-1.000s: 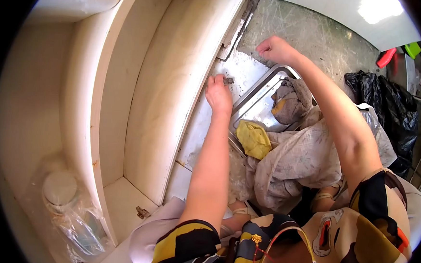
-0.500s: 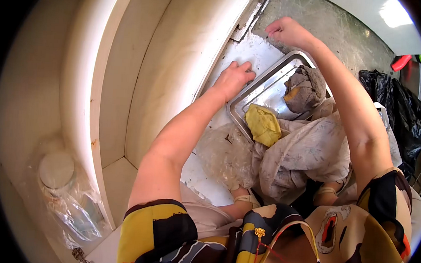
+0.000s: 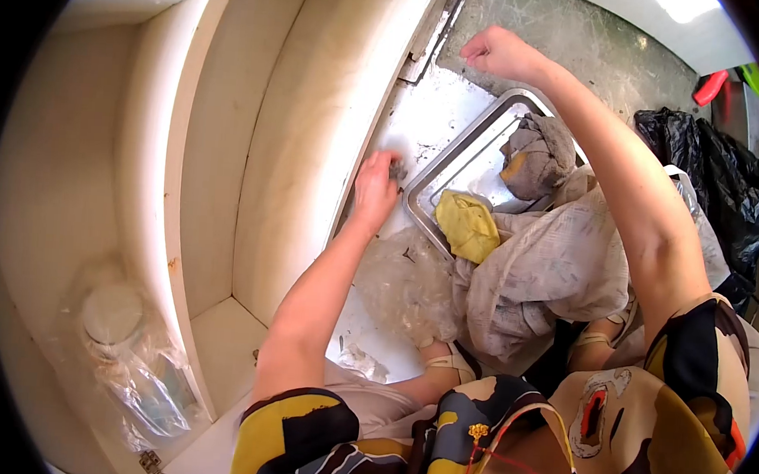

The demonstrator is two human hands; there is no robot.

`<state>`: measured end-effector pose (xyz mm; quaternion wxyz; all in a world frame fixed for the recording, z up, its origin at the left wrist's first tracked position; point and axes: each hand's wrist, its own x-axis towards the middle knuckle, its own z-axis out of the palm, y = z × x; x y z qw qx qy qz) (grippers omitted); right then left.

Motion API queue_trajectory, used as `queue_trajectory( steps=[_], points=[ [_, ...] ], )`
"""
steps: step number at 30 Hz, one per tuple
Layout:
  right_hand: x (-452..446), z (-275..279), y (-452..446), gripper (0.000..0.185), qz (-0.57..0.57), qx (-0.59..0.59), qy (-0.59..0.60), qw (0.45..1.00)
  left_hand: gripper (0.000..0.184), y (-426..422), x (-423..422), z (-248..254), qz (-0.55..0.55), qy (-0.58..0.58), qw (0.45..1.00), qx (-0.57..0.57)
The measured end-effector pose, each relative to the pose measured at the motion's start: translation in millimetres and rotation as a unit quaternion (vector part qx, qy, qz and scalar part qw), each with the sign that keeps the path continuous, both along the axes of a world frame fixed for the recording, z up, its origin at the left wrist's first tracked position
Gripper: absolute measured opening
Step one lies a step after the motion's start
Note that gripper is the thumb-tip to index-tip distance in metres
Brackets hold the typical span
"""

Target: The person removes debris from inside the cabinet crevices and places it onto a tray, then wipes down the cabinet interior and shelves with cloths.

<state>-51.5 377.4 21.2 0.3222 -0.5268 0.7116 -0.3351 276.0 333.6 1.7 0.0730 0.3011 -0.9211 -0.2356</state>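
Note:
My left hand [image 3: 376, 189] is over the white board [image 3: 435, 110] beside the cabinet. Its fingers close on a small dark grey clump [image 3: 397, 169], slightly blurred. Farther forward, my right hand [image 3: 499, 52] hovers at the grey floor with its fingers curled together; whatever they may hold is hidden. Between my arms lies a shallow metal tray [image 3: 436, 165]. A bunched grey-brown rag [image 3: 541, 156] and a folded yellow cloth [image 3: 467, 226] rest in it. Dark specks dot the board near the tray.
On the left stands an open white cabinet [image 3: 263, 143] holding a plastic-wrapped jar [image 3: 114, 316]. Crumpled clear plastic [image 3: 403, 278] lies before my feet. Pale fabric [image 3: 552, 256] drapes over the tray's near side. A black plastic bag [image 3: 714, 171] is at right.
My left hand has moved back and to the left, away from the tray's edge, and a dark grey clump now shows at its fingertips. My right hand stays nearly where it was, fingers still curled.

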Motion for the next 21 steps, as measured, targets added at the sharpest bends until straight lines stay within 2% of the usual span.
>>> queue_trajectory(
  steps=[5, 8, 9, 11, 15, 17, 18, 19, 20, 21],
  points=[
    [-6, 8, -6, 0.024, 0.029, 0.027, 0.025, 0.999, 0.037, 18, 26, -3, -0.031, -0.012, 0.999, 0.041],
    [-10, 8, -7, 0.024, -0.002, -0.021, 0.011, 1.0, 0.032, 13, 24, -5, -0.089, -0.058, 0.994, 0.008],
    [-7, 11, -6, 0.023, -0.005, -0.034, 0.009, 0.999, 0.032, 11, 20, -4, -0.09, -0.055, 0.994, 0.002],
    [-4, 18, -6, 0.023, -0.006, -0.051, 0.011, 0.999, 0.029, 15, 12, -2, -0.089, -0.116, 0.986, -0.081],
    [-2, 52, -15, 0.023, 0.051, -0.048, 0.053, 0.996, 0.025, -1, -17, -10, -0.048, -0.074, 0.993, -0.074],
    [-4, 70, -16, 0.024, 0.073, -0.049, 0.061, 0.994, 0.019, -5, -56, 23, 0.015, 0.118, 0.993, 0.022],
    [-4, 85, -13, 0.028, 0.063, 0.016, -0.056, 0.996, 0.019, -8, -79, 43, 0.002, 0.132, 0.991, 0.019],
    [-7, 101, -9, 0.033, 0.052, 0.076, -0.172, 0.981, 0.017, -12, -102, 66, 0.077, 0.24, 0.935, 0.249],
    [-12, 109, -8, 0.042, 0.059, 0.092, -0.204, 0.973, 0.016, -16, -122, 86, 0.138, 0.326, 0.811, 0.466],
    [-17, 119, -3, 0.05, 0.052, 0.104, -0.29, 0.95, 0.014, -22, -139, 102, 0.112, 0.373, 0.748, 0.537]
  ],
)
